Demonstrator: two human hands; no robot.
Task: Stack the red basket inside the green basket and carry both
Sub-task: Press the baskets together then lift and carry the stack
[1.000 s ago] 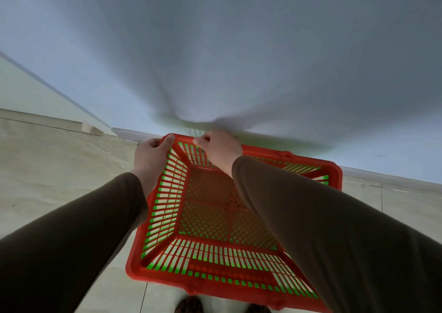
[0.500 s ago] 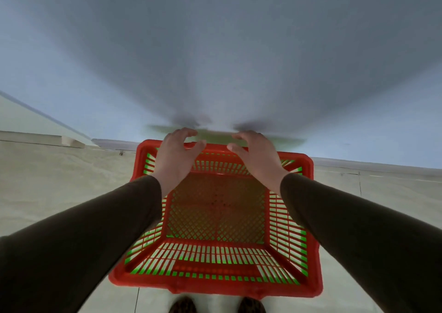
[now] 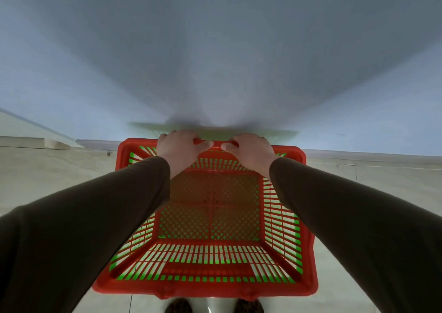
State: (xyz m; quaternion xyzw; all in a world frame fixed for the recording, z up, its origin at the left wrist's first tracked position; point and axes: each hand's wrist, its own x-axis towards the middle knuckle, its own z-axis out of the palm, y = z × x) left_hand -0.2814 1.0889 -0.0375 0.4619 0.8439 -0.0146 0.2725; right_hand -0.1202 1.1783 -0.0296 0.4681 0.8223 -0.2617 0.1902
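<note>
A red slatted basket [image 3: 210, 286] sits nested inside the green basket [image 3: 294, 236], whose green plastic shows only through the red slats. Both are in front of me, above a tiled floor and close to a wall. My left hand [image 3: 179, 149] curls over the far rim of the red basket, left of its middle. My right hand [image 3: 251, 150] curls over the same far rim, to the right. Brown sleeves cover both forearms and hide parts of the basket's sides.
A pale grey-blue wall [image 3: 215, 61] rises right behind the baskets. Beige floor tiles [image 3: 47, 174] spread left and right. A low step or ledge [image 3: 47, 143] lies at the far left. My two shoes [image 3: 179, 306] show under the near rim.
The nested baskets have swung square to me and shifted toward the centre. My hands, spread above the far rim half a second ago, have closed down on it.
</note>
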